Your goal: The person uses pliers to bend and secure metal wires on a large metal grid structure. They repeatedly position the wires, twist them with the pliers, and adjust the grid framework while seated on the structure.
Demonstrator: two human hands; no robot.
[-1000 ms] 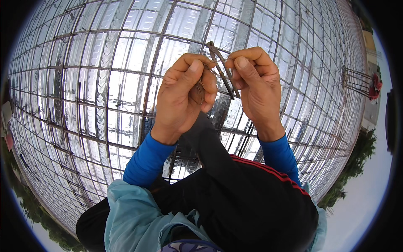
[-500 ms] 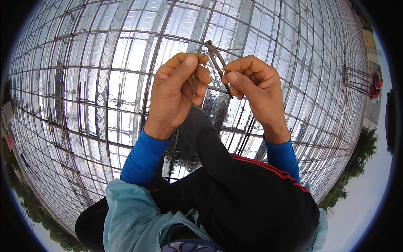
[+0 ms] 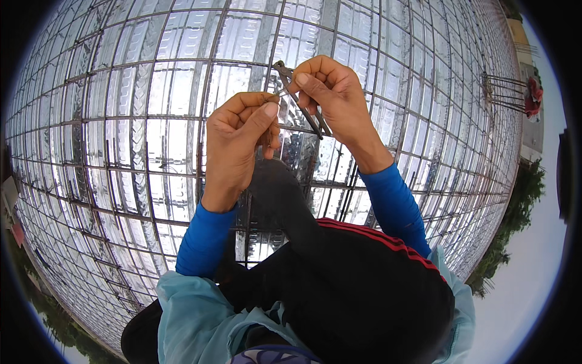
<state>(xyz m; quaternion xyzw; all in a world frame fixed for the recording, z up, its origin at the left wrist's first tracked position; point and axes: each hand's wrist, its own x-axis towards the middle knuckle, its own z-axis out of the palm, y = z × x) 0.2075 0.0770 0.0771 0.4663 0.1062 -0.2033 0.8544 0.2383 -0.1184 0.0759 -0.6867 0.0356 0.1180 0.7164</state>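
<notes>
Pinched fingers of my left hand [image 3: 239,130] hold thin tie wire, mostly hidden behind them. My right hand [image 3: 336,97] is closed too, its thumb and forefinger gripping a short length of tie wire [image 3: 285,91] that spans the small gap to the left fingertips. Behind the right fingers is a pair of dark pincers [image 3: 301,109], jaws away from me and handles toward me. They seem to rest on the rebar mesh [image 3: 209,60], near a bar crossing, and the right hand hides part of them.
Shiny ribbed metal decking [image 3: 173,79] lies under the mesh. My dark shoe [image 3: 273,176] and bent leg are just below the hands. Upright bars [image 3: 506,91] rise at the right edge, beside a red object [image 3: 533,97]. Trees [image 3: 515,212] stand beyond the edge.
My right hand has moved up and left, closer to the left hand and over the pincers. The left hand has shifted slightly left and down; the whole view has shifted a little.
</notes>
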